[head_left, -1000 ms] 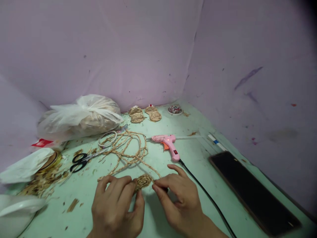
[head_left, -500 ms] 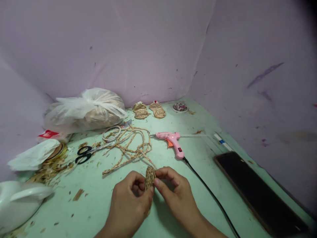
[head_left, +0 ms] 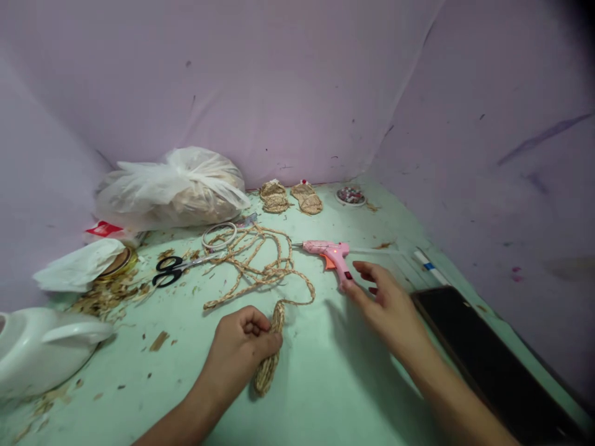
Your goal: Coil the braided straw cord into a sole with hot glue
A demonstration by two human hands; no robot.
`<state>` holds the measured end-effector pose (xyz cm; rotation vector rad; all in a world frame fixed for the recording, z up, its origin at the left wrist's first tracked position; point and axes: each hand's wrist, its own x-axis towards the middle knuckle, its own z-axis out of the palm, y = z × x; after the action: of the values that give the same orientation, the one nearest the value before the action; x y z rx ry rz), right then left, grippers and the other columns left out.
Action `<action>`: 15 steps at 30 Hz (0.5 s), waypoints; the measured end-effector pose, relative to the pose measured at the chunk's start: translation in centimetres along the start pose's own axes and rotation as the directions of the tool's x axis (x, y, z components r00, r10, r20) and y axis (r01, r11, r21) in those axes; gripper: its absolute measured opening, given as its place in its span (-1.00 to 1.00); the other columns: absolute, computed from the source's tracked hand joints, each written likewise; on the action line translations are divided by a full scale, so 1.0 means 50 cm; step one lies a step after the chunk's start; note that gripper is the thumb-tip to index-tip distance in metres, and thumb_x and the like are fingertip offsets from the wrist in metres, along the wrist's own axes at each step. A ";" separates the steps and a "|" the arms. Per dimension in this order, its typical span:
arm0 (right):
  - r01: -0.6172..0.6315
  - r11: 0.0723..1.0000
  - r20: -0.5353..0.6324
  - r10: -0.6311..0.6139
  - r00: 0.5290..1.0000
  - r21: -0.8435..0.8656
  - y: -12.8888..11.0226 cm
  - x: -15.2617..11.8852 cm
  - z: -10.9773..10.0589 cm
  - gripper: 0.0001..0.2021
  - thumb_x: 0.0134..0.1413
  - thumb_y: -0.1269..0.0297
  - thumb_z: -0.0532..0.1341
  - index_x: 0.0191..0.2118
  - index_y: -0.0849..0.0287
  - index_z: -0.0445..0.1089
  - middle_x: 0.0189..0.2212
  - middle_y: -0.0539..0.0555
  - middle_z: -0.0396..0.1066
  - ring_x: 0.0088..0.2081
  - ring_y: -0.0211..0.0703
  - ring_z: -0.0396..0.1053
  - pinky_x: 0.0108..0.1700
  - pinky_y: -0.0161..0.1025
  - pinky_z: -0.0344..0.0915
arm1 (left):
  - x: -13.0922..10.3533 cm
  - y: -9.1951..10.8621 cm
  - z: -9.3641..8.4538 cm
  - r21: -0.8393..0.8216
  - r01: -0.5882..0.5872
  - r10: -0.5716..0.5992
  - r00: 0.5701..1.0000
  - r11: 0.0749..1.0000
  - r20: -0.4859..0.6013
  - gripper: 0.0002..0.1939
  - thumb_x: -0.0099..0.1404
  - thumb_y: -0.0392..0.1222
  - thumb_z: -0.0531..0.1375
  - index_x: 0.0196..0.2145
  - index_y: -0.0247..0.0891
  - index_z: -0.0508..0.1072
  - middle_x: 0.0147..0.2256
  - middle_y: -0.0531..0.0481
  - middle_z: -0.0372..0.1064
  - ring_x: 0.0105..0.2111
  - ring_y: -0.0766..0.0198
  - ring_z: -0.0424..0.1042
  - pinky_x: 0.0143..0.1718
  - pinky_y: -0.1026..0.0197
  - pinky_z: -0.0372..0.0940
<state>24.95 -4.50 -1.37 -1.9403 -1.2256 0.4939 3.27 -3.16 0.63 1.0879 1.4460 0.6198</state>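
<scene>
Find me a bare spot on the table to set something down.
There's room between the coil and your right hand, and a strip between the slippers and glue gun. It's crowded on the left: cord, scissors, scraps, bag.

Pale green bench (head_left: 307, 409), and the left side is strewn with dry scraps (head_left: 93, 303)! Along the back sits a tied bag (head_left: 171, 197), then two woven slippers (head_left: 275, 203), then a round dish (head_left: 351, 204). Across the middle sprawls the braided rope (head_left: 274, 271) in loose loops, scissors (head_left: 175, 268) to its left, pink glue gun (head_left: 332, 249) lying to its right. White jug (head_left: 51, 356) near left, black phone (head_left: 493, 353) stretched out on the right!
</scene>
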 end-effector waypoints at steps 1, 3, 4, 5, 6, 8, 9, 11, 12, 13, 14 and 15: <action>-0.012 0.999 0.033 0.014 0.999 -0.039 0.000 0.013 -0.002 -0.63 -0.11 0.08 0.22 -0.17 0.15 0.39 -0.23 0.19 0.45 -0.18 0.10 0.39 -0.21 -0.06 0.26 | 0.001 0.000 -0.001 -0.001 -0.004 0.004 1.000 1.000 0.004 -0.78 -0.24 -0.19 0.26 -0.63 -0.29 0.29 -0.69 0.14 0.18 -0.63 0.41 0.13 -0.58 0.34 0.02; -0.033 0.996 0.071 0.039 0.997 -0.084 -0.002 0.039 0.002 -0.74 -0.27 0.16 0.32 -0.37 0.15 0.42 -0.43 0.14 0.45 -0.32 0.10 0.40 -0.32 -0.10 0.22 | 0.002 -0.003 -0.002 0.013 -0.008 0.008 1.000 1.000 0.019 -0.78 -0.21 -0.19 0.26 -0.60 -0.29 0.29 -0.67 0.13 0.20 -0.62 0.41 0.15 -0.58 0.33 0.03; -0.048 0.994 0.080 0.055 0.995 -0.095 -0.003 0.051 0.006 -0.80 -0.33 0.22 0.33 -0.46 0.14 0.40 -0.51 0.11 0.42 -0.35 0.09 0.39 -0.35 -0.13 0.19 | 0.003 -0.005 -0.002 0.009 -0.009 0.009 1.000 1.000 0.020 -0.78 -0.21 -0.19 0.26 -0.60 -0.29 0.29 -0.67 0.13 0.20 -0.62 0.41 0.15 -0.58 0.33 0.03; -0.065 0.994 0.087 0.073 0.994 -0.093 -0.003 0.062 0.012 -0.85 -0.36 0.28 0.33 -0.53 0.13 0.37 -0.57 0.08 0.38 -0.38 0.08 0.39 -0.39 -0.16 0.18 | 0.004 -0.007 -0.002 0.002 -0.006 0.006 1.000 1.000 0.022 -0.78 -0.20 -0.19 0.26 -0.60 -0.29 0.28 -0.68 0.13 0.20 -0.63 0.41 0.14 -0.59 0.33 0.02; -0.086 0.993 0.097 0.094 0.991 -0.080 -0.004 0.071 0.017 -0.88 -0.35 0.32 0.30 -0.58 0.12 0.33 -0.63 0.06 0.34 -0.42 0.05 0.38 -0.42 -0.18 0.16 | 0.005 -0.008 -0.002 -0.012 0.001 -0.001 1.000 1.000 0.026 -0.78 -0.20 -0.20 0.26 -0.60 -0.29 0.28 -0.69 0.13 0.20 -0.64 0.42 0.14 -0.60 0.34 0.01; -0.136 0.991 0.141 0.137 0.981 -0.017 -0.004 0.082 0.022 -0.92 -0.29 0.33 0.23 -0.62 0.11 0.29 -0.71 0.01 0.27 -0.52 -0.04 0.34 -0.50 -0.22 0.15 | 0.008 -0.012 -0.001 -0.054 0.020 -0.019 0.999 0.998 0.026 -0.78 -0.20 -0.21 0.26 -0.60 -0.29 0.27 -0.70 0.15 0.18 -0.66 0.43 0.12 -0.62 0.35 0.00; -0.159 0.987 0.171 0.151 0.974 0.032 -0.004 0.082 0.021 -0.94 -0.26 0.33 0.19 -0.62 0.11 0.28 -0.73 0.00 0.25 -0.57 -0.08 0.32 -0.53 -0.23 0.16 | 0.011 -0.013 -0.002 -0.075 0.032 -0.030 0.999 0.997 0.024 -0.79 -0.20 -0.22 0.26 -0.60 -0.29 0.27 -0.71 0.15 0.18 -0.66 0.44 0.12 -0.63 0.35 -0.01; -0.187 0.971 0.229 0.151 0.962 0.147 -0.006 0.069 0.009 -0.96 -0.24 0.31 0.15 -0.55 0.14 0.30 -0.69 0.00 0.28 -0.61 -0.14 0.29 -0.57 -0.24 0.19 | 0.015 -0.016 -0.002 -0.108 0.053 -0.051 0.998 0.993 0.021 -0.79 -0.20 -0.23 0.26 -0.60 -0.29 0.27 -0.71 0.15 0.18 -0.68 0.45 0.12 -0.64 0.36 -0.02; -0.189 0.960 0.247 0.137 0.959 0.205 -0.007 0.057 0.001 -0.91 -0.24 0.29 0.15 -0.49 0.16 0.31 -0.65 0.01 0.30 -0.60 -0.16 0.28 -0.57 -0.25 0.22 | 0.016 -0.016 -0.003 -0.120 0.062 -0.060 0.998 0.991 0.021 -0.80 -0.19 -0.23 0.25 -0.60 -0.30 0.27 -0.71 0.15 0.19 -0.68 0.45 0.12 -0.65 0.36 -0.02; -0.182 0.949 0.256 0.115 0.960 0.256 -0.007 0.042 -0.009 -0.84 -0.23 0.25 0.15 -0.42 0.18 0.33 -0.61 0.01 0.30 -0.59 -0.18 0.28 -0.56 -0.25 0.23 | 0.017 -0.017 -0.003 -0.129 0.069 -0.067 0.997 0.989 0.023 -0.80 -0.19 -0.23 0.25 -0.60 -0.30 0.27 -0.71 0.15 0.19 -0.69 0.46 0.12 -0.65 0.36 -0.01; -0.172 0.938 0.261 0.093 0.961 0.300 -0.007 0.024 -0.018 -0.76 -0.20 0.20 0.16 -0.33 0.19 0.34 -0.59 0.01 0.30 -0.57 -0.18 0.27 -0.55 -0.26 0.24 | 0.018 -0.018 -0.004 -0.139 0.076 -0.073 0.997 0.987 0.027 -0.80 -0.18 -0.23 0.25 -0.60 -0.30 0.28 -0.71 0.14 0.20 -0.69 0.46 0.12 -0.66 0.36 -0.01; -0.159 0.929 0.267 0.068 0.961 0.335 -0.005 0.005 -0.025 -0.68 -0.15 0.15 0.17 -0.24 0.20 0.35 -0.56 0.00 0.31 -0.55 -0.19 0.27 -0.53 -0.26 0.25 | 0.019 -0.018 -0.004 -0.149 0.083 -0.079 0.996 0.985 0.029 -0.80 -0.18 -0.23 0.26 -0.60 -0.30 0.28 -0.71 0.14 0.20 -0.70 0.46 0.12 -0.66 0.36 0.00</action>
<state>25.77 -4.72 -0.37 -1.6797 -1.0883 0.9783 2.92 -2.68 -0.53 0.9118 1.3935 0.6451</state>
